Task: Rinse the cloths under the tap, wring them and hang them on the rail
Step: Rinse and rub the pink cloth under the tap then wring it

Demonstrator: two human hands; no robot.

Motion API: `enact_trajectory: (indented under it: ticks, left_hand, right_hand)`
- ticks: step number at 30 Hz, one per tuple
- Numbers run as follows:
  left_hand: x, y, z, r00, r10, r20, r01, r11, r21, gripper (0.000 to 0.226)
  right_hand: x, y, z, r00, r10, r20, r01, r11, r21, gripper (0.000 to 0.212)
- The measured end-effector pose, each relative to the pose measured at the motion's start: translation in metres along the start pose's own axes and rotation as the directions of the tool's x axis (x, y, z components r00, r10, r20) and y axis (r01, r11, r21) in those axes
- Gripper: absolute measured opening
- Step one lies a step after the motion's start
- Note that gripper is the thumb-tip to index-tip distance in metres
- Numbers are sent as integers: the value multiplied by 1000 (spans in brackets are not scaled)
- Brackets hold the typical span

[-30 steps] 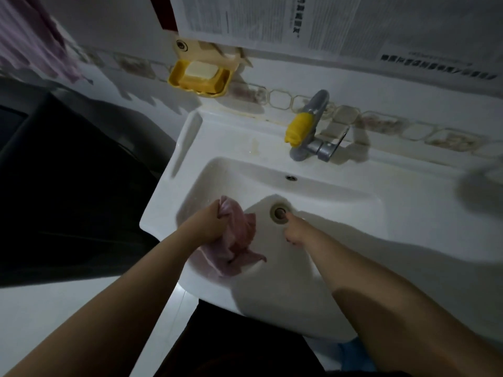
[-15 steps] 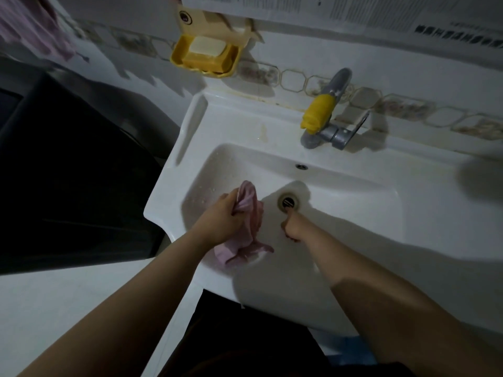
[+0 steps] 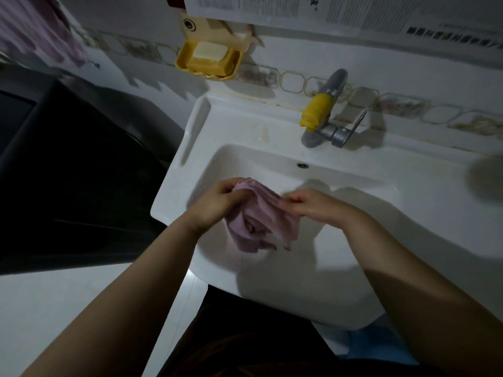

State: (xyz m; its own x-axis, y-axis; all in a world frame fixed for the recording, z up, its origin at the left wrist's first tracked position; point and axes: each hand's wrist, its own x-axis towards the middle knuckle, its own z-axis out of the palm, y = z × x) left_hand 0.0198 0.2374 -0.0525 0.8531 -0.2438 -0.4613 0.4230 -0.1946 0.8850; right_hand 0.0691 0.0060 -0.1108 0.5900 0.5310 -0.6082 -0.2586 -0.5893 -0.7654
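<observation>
Head view looks down into a white washbasin, where both hands hold one pink cloth above the bowl. The left hand grips the bunched upper end in curled fingers, and the right hand pinches the other upper edge, so the cloth hangs in folds between them with its lower part drooping toward the basin floor. No water runs from the tap, which has a yellow sleeve on its spout and stands at the back of the basin, well apart from the cloth. Judging by this, the cloth is somewhere between rinsing and wringing: it is gathered but not twisted, and hanging is still to come. I cannot tell whether it is already wet through. A second pinkish striped cloth hangs at the upper left, perhaps on the rail, though the rail itself is not visible. A yellow soap dish with a pale bar sits on the wall above the basin, and printed paper sheets are stuck higher up. Nothing blocks the way to the tap.
</observation>
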Motion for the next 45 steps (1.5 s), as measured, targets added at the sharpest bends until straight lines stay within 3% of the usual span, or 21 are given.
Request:
enact_trajectory:
  ticks: [3,5,8,10,11,12,13,15,17,19,21,22,24,25,27,28,29,31,34,39,45]
  left_hand:
    - [1,-9,-2,982,-38,-185,12,990,-139,25]
    - [5,-17,-8,958,-80,-276,40,988,-148,29]
    - [10,-25,-15,952,-205,-228,235,966,111,44]
    - [12,-27,-11,915,-363,-176,403,794,455,64]
    - [15,-28,-7,908,-363,-208,408,663,627,74]
    - [16,-22,1,936,-266,-233,350,610,711,79]
    - [18,-12,10,969,-104,-224,234,676,699,76]
    - [25,10,25,982,92,-166,-27,933,359,58]
    - [31,28,36,1000,24,-8,-24,999,22,56]
    - [36,39,38,987,-37,154,30,998,50,67]
    - [39,43,36,963,-85,257,24,973,229,65]
    - [42,42,35,955,-84,283,6,964,268,61]
    - [45,38,38,968,-63,243,34,992,119,49]
    - [45,37,42,978,-51,200,55,998,-11,45]
    - [48,34,50,992,-51,113,75,972,-222,38]
    - [48,35,53,995,-65,79,86,947,-311,33]
    - [48,36,56,995,-83,60,100,914,-393,30]
    - [45,41,58,993,-105,62,122,838,-532,30]
    - [46,42,57,988,-99,120,154,736,-659,42]
    - [50,42,54,973,-155,172,232,618,-751,63]
    - [50,42,60,978,-124,168,208,541,-815,49]
  right_hand:
    - [-12,11,-8,991,133,25,-119,941,-317,28]
    - [-18,13,-10,994,98,-37,-104,969,-223,13]
    - [-27,-2,-11,991,-23,-133,46,984,173,15]
    - [-33,-18,-11,982,-84,-168,133,944,302,12]
    - [-34,-26,-11,981,-107,-162,154,938,311,5]
    - [-35,-34,-10,979,-137,-148,175,942,286,8]
    - [-35,-40,-10,979,-166,-117,190,953,238,15]
    - [-38,-54,-10,982,-184,-45,188,972,138,22]
    - [-43,-69,-17,985,-172,12,170,983,73,23]
    - [-50,-80,-28,994,-111,11,111,994,-20,8]
    - [-56,-86,-44,993,-46,-105,26,983,-183,7]
    - [-56,-85,-53,983,-19,-184,-15,984,-176,7]
    - [-52,-77,-68,939,20,-343,-15,1000,18,10]
    - [-49,-73,-74,884,42,-466,21,991,130,15]
    - [-39,-60,-85,644,119,-756,69,975,212,34]
    - [-36,-54,-91,518,151,-842,39,979,200,46]
    - [-30,-49,-98,452,198,-870,-29,978,208,56]
    - [-17,-43,-108,492,287,-822,-171,958,232,72]
    - [5,-36,-116,592,238,-770,-261,961,97,74]
    - [13,-36,-122,535,145,-832,-362,930,-71,42]
    - [15,-14,-119,546,51,-836,-303,942,-141,26]
